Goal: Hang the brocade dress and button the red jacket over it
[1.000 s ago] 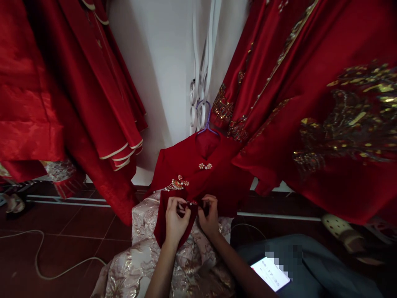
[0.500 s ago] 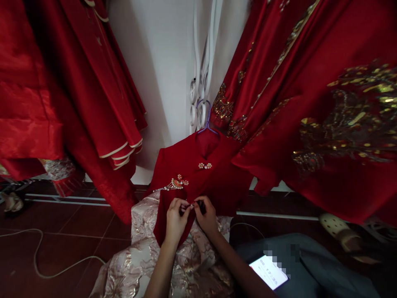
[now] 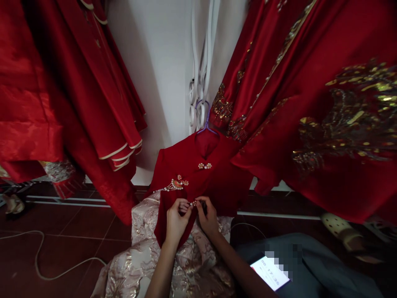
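A dark red top [image 3: 217,186] hangs on a purple hanger [image 3: 207,124] over a pale pink brocade skirt [image 3: 145,215]. At the top's front edge, both my hands meet around a beaded button fastening [image 3: 192,203]. My left hand [image 3: 178,221] pinches its left end, fingers bent over the red cloth. With thumb and fingertips, my right hand [image 3: 207,217] grips its right end. A matching pearl fastening [image 3: 205,166] sits below the collar. Left of it lies a fan-shaped beaded ornament [image 3: 177,183] with hanging strands.
Red garments [image 3: 93,82] hang at the left, and a sequinned red gown [image 3: 310,124] at the right. A lit phone [image 3: 270,271] lies on grey cloth at lower right. A pale clog [image 3: 336,225] and a white cable [image 3: 62,273] are on the tiled floor.
My right fingers have shifted slightly right, and more of the beaded fastening shows between my hands. The left hand stays nearly in place.
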Action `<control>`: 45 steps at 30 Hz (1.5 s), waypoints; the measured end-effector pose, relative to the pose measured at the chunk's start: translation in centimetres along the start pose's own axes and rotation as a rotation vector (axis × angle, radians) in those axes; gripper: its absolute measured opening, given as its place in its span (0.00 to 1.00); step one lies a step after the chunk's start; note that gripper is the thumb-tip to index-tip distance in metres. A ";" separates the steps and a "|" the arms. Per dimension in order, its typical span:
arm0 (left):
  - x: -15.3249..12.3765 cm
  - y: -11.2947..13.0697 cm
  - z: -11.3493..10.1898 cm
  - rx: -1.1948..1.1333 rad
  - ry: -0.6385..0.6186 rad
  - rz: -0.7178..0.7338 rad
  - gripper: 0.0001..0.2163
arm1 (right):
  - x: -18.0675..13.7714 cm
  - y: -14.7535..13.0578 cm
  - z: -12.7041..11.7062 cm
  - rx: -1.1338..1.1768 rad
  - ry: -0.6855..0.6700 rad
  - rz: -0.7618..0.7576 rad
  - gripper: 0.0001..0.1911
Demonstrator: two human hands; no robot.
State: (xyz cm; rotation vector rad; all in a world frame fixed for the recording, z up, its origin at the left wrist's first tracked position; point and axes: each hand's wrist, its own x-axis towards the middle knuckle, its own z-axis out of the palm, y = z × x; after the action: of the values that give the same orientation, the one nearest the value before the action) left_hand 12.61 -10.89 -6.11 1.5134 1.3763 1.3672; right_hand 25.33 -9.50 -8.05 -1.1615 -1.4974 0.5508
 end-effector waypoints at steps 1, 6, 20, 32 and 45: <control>0.0 0.0 0.0 0.018 -0.008 0.002 0.09 | 0.0 0.1 0.0 0.006 0.002 0.001 0.08; 0.0 0.0 -0.3 0.049 -0.026 0.031 0.10 | 0.0 0.4 0.2 0.035 0.021 -0.007 0.07; 0.7 0.2 -0.1 -0.128 -0.072 -0.103 0.13 | -0.1 1.2 0.2 0.027 0.037 -0.067 0.07; 0.7 -0.2 0.1 -0.129 -0.072 -0.088 0.12 | -0.2 1.1 0.2 0.026 0.036 -0.061 0.06; 0.8 0.1 -0.2 -0.143 -0.072 -0.118 0.12 | -0.2 0.9 0.2 0.024 0.022 -0.072 0.05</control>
State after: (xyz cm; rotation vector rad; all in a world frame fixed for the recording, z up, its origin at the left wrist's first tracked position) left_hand 12.38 -10.13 -5.80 1.3541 1.2746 1.2968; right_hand 25.45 -9.28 -8.98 -1.0880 -1.5035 0.5044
